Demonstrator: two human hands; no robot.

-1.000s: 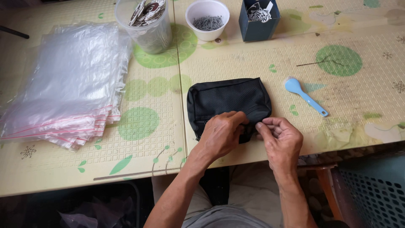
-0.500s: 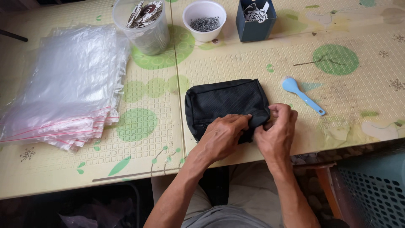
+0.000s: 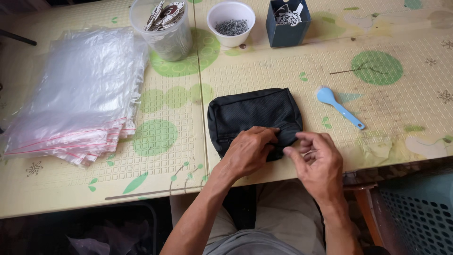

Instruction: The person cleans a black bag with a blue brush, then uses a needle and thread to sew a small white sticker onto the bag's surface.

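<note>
Patterned surface (image 3: 179,156) carries a black pouch (image 3: 252,115) lying crosswise, left hand (image 3: 247,151) pressing its near edge, right hand (image 3: 318,160) fingers pinched together just beside its right corner.

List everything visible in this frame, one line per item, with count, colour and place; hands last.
pouch: one, black, table's near edge, centre.
plastic bags: a stack, clear with red strips, left.
tub: one, clear, holding round tags, far left of centre.
bowl: one, white, holding small grey metal pieces, far centre.
box: one, dark blue, far, right of the bowl.
spoon: one, light blue, right of the pouch.
table: one, cream with green spots.
crate: one, teal, perforated, lower right.
left hand: on the pouch's near edge.
right hand: pinching at the pouch's near right corner.
</note>
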